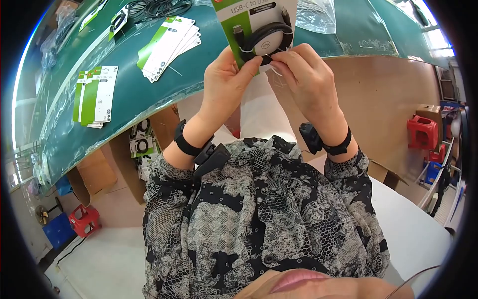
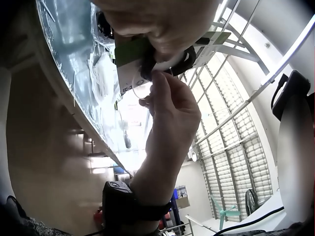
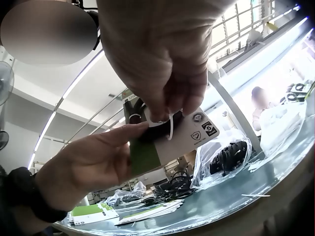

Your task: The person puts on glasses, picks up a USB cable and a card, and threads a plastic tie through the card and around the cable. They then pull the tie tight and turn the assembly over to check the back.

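Observation:
My left hand (image 1: 224, 82) grips the lower edge of a green and white packaging card (image 1: 230, 14), its thumb over the front. A coiled black USB cable (image 1: 255, 36) lies against the card, around a white oval label. At the coil's bottom, my right hand (image 1: 311, 74) pinches a thin white tie (image 1: 277, 72). The right wrist view shows that white tie (image 3: 171, 127) looping out below the right fingertips, close beside the left thumb. In the left wrist view, the right hand's (image 2: 172, 105) thumb and fingers meet at the coil.
On the green table (image 1: 127, 84) lie a fanned stack of cards (image 1: 172, 42) and another card stack (image 1: 104, 94). Black cables (image 1: 159, 9) and clear plastic bags (image 1: 316, 15) are farther back. A cardboard box (image 1: 127, 164) with packaged cables stands below the table edge.

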Demonstrator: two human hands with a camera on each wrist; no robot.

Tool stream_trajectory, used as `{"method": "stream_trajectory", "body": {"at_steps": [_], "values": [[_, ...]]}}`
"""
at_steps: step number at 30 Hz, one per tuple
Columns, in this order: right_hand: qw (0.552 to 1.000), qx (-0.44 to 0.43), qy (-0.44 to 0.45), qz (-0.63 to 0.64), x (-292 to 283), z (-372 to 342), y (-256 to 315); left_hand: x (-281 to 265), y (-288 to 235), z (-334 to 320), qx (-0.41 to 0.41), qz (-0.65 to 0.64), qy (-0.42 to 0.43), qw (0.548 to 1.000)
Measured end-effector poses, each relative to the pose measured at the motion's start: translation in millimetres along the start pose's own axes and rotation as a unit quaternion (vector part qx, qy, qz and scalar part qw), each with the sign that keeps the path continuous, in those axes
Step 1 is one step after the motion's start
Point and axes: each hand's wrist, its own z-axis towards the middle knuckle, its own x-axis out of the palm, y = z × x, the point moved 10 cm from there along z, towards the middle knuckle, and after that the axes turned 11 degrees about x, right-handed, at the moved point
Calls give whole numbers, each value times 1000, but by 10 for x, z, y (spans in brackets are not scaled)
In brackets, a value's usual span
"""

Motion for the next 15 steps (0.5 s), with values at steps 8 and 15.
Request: {"method": "stream_trajectory", "body": {"at_steps": [8, 15], "values": [[1000, 12, 1, -11, 27, -3, 16, -39, -72, -7, 46, 137, 6, 990], [1000, 13, 5, -22, 68, -25, 6, -10, -96, -17, 71, 151, 14, 986]]}}
